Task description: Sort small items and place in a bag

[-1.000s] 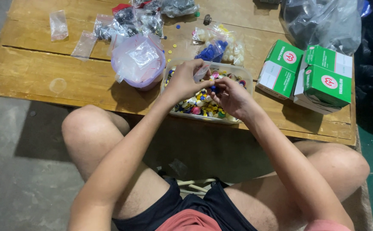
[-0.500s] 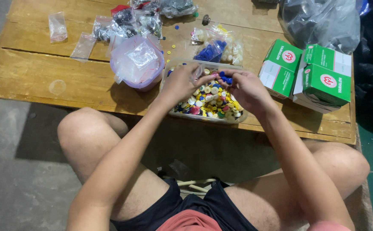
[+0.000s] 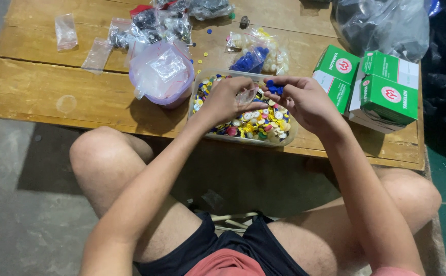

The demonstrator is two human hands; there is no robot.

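Wooden planks make up the low table (image 3: 44, 97) the person sits at, knees either side, and most of its far half is crowded with small plastic bags. To the right stand green and white cardboard boxes (image 3: 381, 92), just beside the clear tray of mixed coloured buttons (image 3: 253, 128) at the table's near edge. A pink tub stuffed with empty clear bags (image 3: 162, 74) touches the tray's left end. Over the tray, the left hand (image 3: 225, 99) pinches a small clear bag (image 3: 247, 96) by its mouth, while the right hand (image 3: 304, 99) cups a few blue buttons (image 3: 273, 88) at its fingertips, close to the bag's opening. The risk, as I see it, is a miss: the bag's mouth looks slack and narrow, so a button could slide off the fingers. Over the tray it would only drop back in, but the tray sits close to the edge, and a stray one could bounce to the floor.
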